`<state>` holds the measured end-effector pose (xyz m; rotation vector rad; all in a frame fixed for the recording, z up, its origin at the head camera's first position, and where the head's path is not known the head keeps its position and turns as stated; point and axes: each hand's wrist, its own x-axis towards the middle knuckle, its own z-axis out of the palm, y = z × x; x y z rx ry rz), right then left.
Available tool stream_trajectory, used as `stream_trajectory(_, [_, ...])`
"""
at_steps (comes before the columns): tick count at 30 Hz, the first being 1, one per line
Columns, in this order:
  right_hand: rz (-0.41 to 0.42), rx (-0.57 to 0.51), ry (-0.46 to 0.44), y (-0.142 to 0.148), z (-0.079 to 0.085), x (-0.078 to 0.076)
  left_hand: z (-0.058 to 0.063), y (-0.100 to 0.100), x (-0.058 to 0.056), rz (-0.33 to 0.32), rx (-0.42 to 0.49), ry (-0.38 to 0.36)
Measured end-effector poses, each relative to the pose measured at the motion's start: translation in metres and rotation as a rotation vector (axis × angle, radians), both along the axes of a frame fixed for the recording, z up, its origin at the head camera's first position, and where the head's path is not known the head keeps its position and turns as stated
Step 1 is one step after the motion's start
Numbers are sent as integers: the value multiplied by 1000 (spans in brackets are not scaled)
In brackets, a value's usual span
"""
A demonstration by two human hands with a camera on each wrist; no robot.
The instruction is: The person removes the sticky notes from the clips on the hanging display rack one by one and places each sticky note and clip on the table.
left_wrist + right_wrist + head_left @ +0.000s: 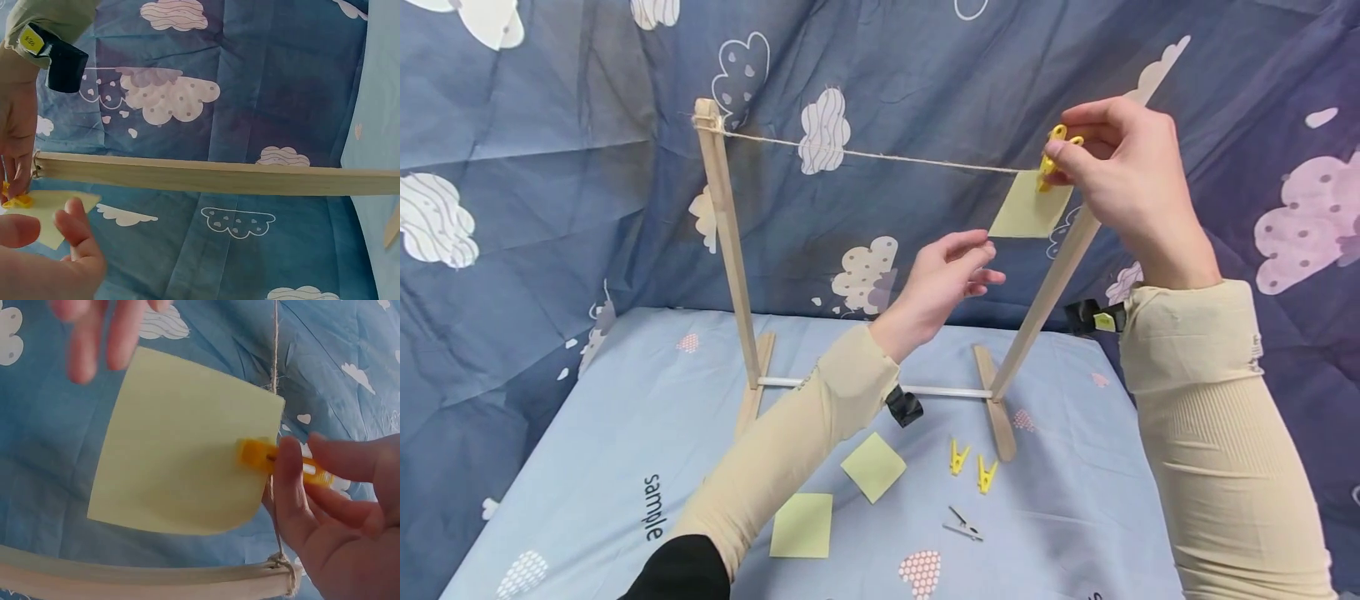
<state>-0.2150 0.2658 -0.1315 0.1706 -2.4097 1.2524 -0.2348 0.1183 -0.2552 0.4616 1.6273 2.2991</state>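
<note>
A yellow clothespin (1049, 158) is pinched between the thumb and fingers of my right hand (1123, 167). Its nose bites the top edge of a pale yellow paper square (1028, 208) at the twine (887, 157), close to the right post; the right wrist view shows the clothespin (256, 453) over the paper's edge (181, 444). My left hand (943, 279) is just below and left of the paper, fingers loosely spread, holding nothing. In the left wrist view its thumb and fingers (81, 237) overlap the paper's lower part.
The twine runs between two wooden posts (727, 242) joined low by a white rod (943, 391). On the light blue cloth lie two more paper squares (801, 525), two yellow clothespins (958, 457) and a grey clothespin (962, 525). A dark cloud-print cloth (587, 100) hangs behind.
</note>
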Motion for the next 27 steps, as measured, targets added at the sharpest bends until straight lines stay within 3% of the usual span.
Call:
stream_trajectory(7, [70, -61, 21, 2, 0, 3, 6, 7, 0, 12, 36, 103])
stream_trajectory(11, [85, -57, 39, 1, -1, 4, 15, 8, 8, 17, 55, 92])
stream_trajectory(15, [102, -64, 40, 0, -1, 4, 23, 5, 17, 67, 52, 76])
stream_trajectory(21, [135, -76, 52, 2, 1, 6, 21, 4, 15, 128, 99, 48])
stream_trajectory(27, [182, -139, 76, 6, 1, 6, 22, 1, 16, 142, 84, 54])
